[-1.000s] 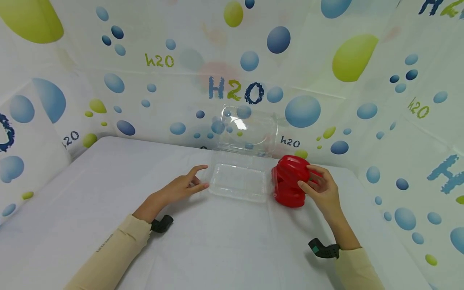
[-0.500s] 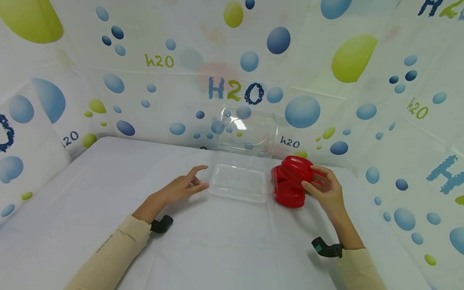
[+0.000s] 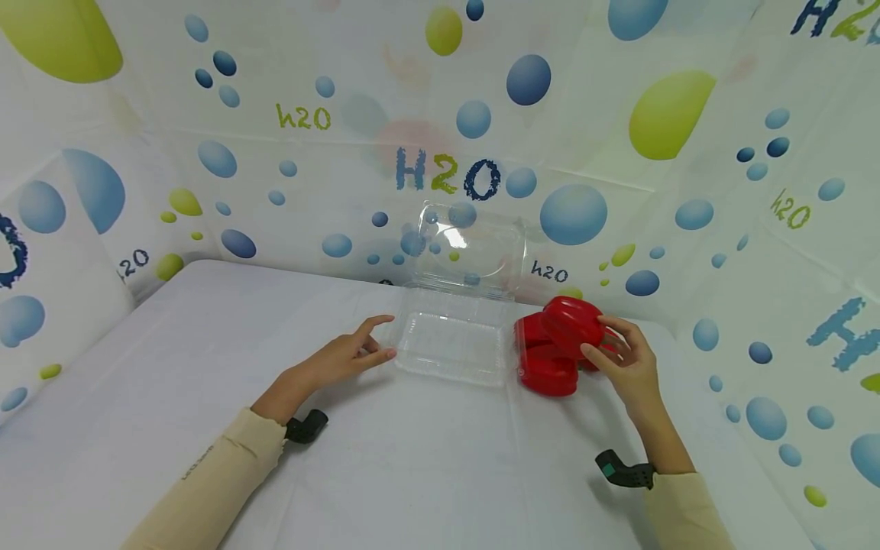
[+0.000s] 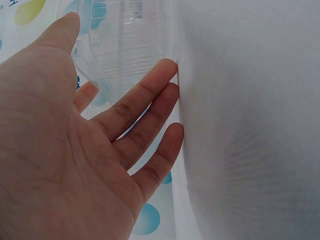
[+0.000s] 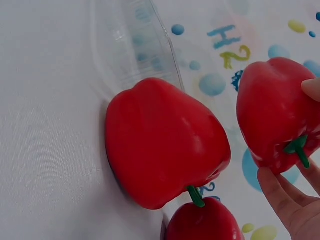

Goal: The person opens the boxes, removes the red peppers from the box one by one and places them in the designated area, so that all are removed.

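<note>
My right hand (image 3: 629, 370) grips a red toy-like bell pepper (image 3: 572, 321) by its sides, thumb and fingers curled around it. In the right wrist view this held pepper (image 5: 272, 107) is raised with its green stem low. Beneath it, a second red pepper (image 5: 165, 142) lies on the white cloth, and part of a third (image 5: 205, 222) shows behind. A clear plastic clamshell box (image 3: 450, 347) stands with its lid (image 3: 474, 252) raised. Beside its left edge is my left hand (image 3: 333, 360), fingers spread and relaxed, fingertips down at the cloth in the left wrist view, holding nothing.
The red peppers crowd the right side of the clear box, close to its rim. A white cloth covers the table (image 3: 426, 466). Right behind the table hangs a printed curtain (image 3: 330, 176) with blue and green dots, near the raised lid.
My right hand has shifted rightward with the held pepper, uncovering more of the peppers beside the box. The left hand and the clear box have stayed in place.
</note>
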